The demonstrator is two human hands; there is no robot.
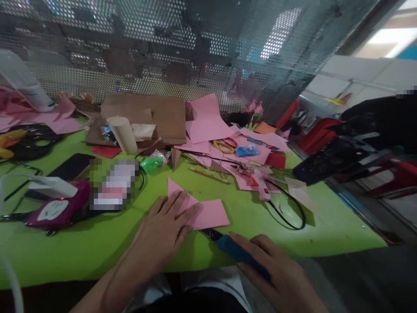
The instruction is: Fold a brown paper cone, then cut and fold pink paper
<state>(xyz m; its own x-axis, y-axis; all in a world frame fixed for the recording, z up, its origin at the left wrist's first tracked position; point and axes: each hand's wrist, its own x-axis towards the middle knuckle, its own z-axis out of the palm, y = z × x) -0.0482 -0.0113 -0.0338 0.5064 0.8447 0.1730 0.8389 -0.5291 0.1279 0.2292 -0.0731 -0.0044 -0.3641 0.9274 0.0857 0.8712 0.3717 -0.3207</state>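
My left hand [172, 217] lies flat with its fingers stretched over a folded piece of pink paper [213, 213], pressing it to the green tabletop. One pointed corner of the paper sticks up past the fingertips. In my right hand [273, 267] is a blue-handled knife [236, 250], fingers wrapped round the handle. Its dark blade reaches the lower edge of the paper close to my left thumb; the tip seems to go under the paper and is hidden.
Beyond the paper lie a pencil [210, 175], a pink glue gun [262, 187] with a black cord, yellow-handled scissors [224, 147] and pink paper scraps. A phone [114, 187] and a purple power strip [58, 208] are at left. Brown cardboard [166, 117] lies behind.
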